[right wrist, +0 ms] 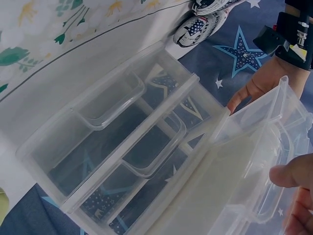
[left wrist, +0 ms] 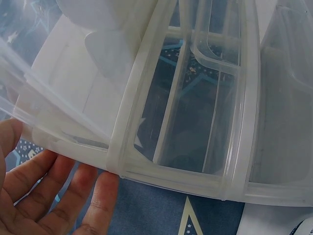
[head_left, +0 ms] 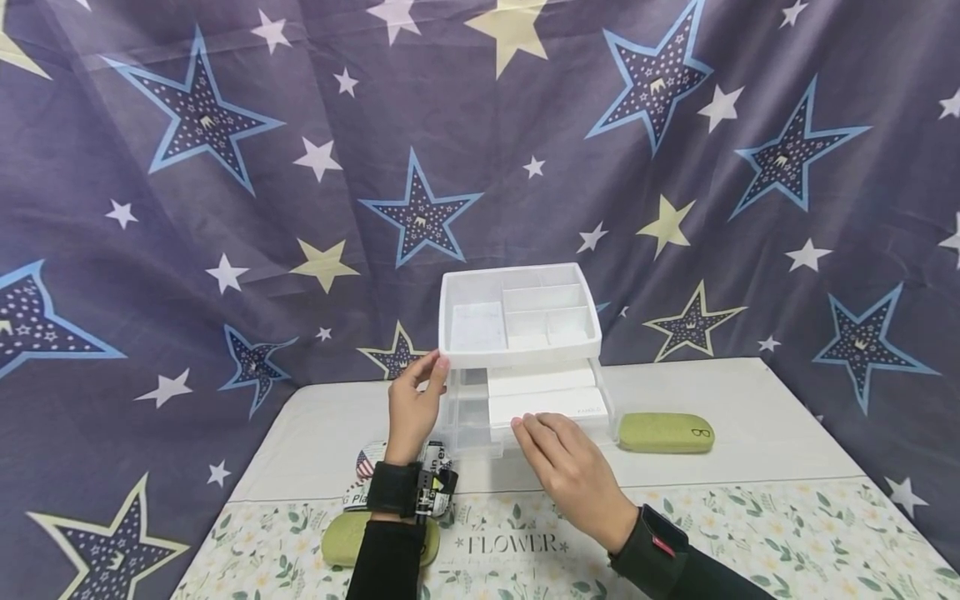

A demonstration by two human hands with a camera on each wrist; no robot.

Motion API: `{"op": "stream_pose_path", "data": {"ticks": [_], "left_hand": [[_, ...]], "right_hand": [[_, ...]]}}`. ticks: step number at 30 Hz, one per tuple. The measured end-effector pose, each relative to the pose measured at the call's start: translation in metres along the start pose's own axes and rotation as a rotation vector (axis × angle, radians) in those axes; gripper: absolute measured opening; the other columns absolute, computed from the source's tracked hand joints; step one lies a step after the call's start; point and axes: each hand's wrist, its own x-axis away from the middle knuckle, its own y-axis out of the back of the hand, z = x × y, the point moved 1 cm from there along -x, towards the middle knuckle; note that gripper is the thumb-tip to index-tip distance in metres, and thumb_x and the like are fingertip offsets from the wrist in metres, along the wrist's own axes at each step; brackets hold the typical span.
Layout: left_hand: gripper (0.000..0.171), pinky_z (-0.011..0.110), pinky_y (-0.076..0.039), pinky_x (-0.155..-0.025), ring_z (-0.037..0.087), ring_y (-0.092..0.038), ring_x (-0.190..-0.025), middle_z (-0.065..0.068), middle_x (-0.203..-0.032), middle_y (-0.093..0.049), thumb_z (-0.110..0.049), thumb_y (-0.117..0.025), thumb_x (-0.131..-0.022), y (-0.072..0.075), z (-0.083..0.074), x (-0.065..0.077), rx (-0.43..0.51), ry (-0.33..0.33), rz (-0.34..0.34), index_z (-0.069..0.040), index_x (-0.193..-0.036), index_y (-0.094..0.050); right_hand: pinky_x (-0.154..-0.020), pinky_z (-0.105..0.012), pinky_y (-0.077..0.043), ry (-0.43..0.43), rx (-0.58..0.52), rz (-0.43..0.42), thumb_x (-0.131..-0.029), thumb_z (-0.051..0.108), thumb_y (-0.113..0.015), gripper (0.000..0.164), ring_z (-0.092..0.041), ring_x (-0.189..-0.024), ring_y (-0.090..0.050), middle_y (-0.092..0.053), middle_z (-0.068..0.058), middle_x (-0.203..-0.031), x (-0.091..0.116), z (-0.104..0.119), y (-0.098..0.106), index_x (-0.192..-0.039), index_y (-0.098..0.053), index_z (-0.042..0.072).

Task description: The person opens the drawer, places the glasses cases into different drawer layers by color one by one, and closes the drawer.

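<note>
A clear plastic drawer organizer [head_left: 519, 360] with a white compartmented top tray stands at the table's back. Its top drawer [head_left: 468, 414] is pulled out toward me and contains a white box [head_left: 551, 406] with small lettering. My left hand [head_left: 415, 404] grips the organizer's upper left side, thumb near the front corner; in the left wrist view its fingers spread along the frame's edge. My right hand [head_left: 572, 472] is at the drawer's front. In the right wrist view, the right thumb [right wrist: 293, 172] hooks over the front panel, with the fingers outside. The lower drawers look closed.
A green glasses case [head_left: 666, 433] lies right of the organizer. Another green case [head_left: 345, 540] is at the front left, partly behind the left forearm. Printed black-and-white items [head_left: 433, 467] sit beside the left wrist. A star-patterned curtain [head_left: 480, 167] hangs behind.
</note>
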Motion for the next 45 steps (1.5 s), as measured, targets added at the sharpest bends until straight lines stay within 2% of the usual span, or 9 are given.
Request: {"op": "stream_pose_path", "data": {"ticks": [11,18,29,36,45], "left_hand": [[0.048,0.032,-0.061,-0.082,0.025,-0.071,-0.100,0.010,-0.128,-0.067,-0.042,-0.064,-0.102,0.000,0.001,0.000,0.013,-0.003,-0.004,-0.007,-0.135,-0.066],[0.046,0.035,-0.061,-0.080,0.031,-0.071,-0.098,0.014,-0.126,-0.069,-0.038,-0.065,-0.102,0.000,0.001,0.001,0.012,-0.020,-0.010,-0.005,-0.135,-0.066],[0.049,0.032,-0.061,-0.081,0.026,-0.071,-0.098,0.011,-0.126,-0.069,-0.042,-0.064,-0.102,0.000,0.001,-0.001,0.008,-0.001,-0.004,-0.006,-0.135,-0.066],[0.048,0.027,-0.061,-0.079,0.025,-0.070,-0.102,0.012,-0.127,-0.068,-0.041,-0.064,-0.102,0.000,0.001,-0.001,0.029,-0.002,-0.008,-0.005,-0.134,-0.067],[0.048,0.030,-0.060,-0.079,0.023,-0.070,-0.102,0.010,-0.128,-0.068,-0.044,-0.064,-0.102,-0.001,0.000,-0.002,-0.001,0.002,-0.013,-0.007,-0.133,-0.068]], "right_hand": [[-0.100,-0.037,-0.053,0.012,0.033,0.003,-0.112,0.002,-0.032,0.038,-0.032,-0.111,-0.063,-0.068,-0.019,-0.120,-0.004,-0.008,-0.009,-0.131,-0.064,-0.006],[-0.099,-0.038,-0.053,0.008,0.031,0.002,-0.112,0.002,-0.033,0.038,-0.032,-0.111,-0.062,-0.067,-0.019,-0.120,-0.006,-0.013,-0.014,-0.131,-0.064,-0.007],[-0.098,-0.037,-0.054,-0.001,0.061,0.017,-0.113,0.004,-0.030,0.041,-0.031,-0.109,-0.062,-0.067,-0.018,-0.119,-0.010,-0.019,-0.024,-0.130,-0.065,-0.007],[-0.097,-0.038,-0.054,0.017,0.075,-0.018,-0.113,0.003,-0.030,0.041,-0.031,-0.107,-0.063,-0.068,-0.018,-0.117,-0.012,-0.023,-0.031,-0.127,-0.067,-0.007],[-0.095,-0.038,-0.056,0.005,0.067,-0.054,-0.112,0.002,-0.032,0.040,-0.031,-0.105,-0.065,-0.070,-0.018,-0.113,-0.016,-0.026,-0.036,-0.121,-0.070,-0.007]]}}
